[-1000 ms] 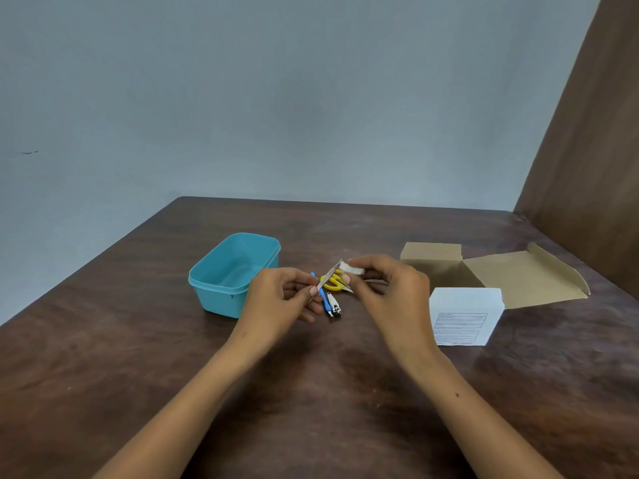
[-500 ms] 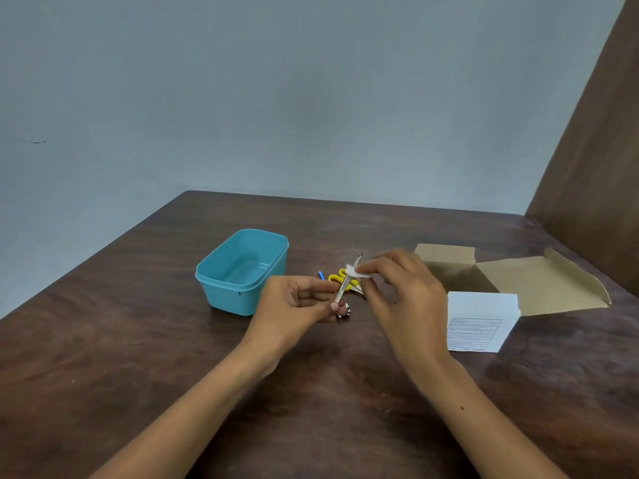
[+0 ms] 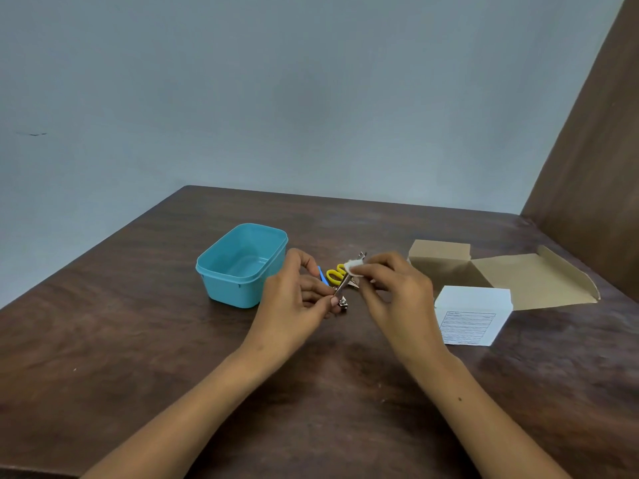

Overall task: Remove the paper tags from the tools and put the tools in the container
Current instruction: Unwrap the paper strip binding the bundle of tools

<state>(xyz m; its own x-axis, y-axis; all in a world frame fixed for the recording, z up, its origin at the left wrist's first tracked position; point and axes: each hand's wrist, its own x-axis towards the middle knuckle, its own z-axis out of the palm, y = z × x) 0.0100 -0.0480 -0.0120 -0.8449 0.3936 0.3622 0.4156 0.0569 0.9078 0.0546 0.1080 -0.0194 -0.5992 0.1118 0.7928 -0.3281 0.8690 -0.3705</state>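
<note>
Bench (image 3: 138, 340): dark wood, carries everything.
Cardboard box (image 3: 501, 274): opened flat, at 2 o'clock.
Container (image 3: 238, 267): teal, at 10 o'clock of the hands.
Left hand (image 3: 294, 299): pinches metal tool (image 3: 343, 286) by its lower end.
Right hand (image 3: 394, 288): pinches white paper tag (image 3: 352, 269) on the tool's upper part.
Yellow scissors (image 3: 333, 274): behind the tool.
</note>
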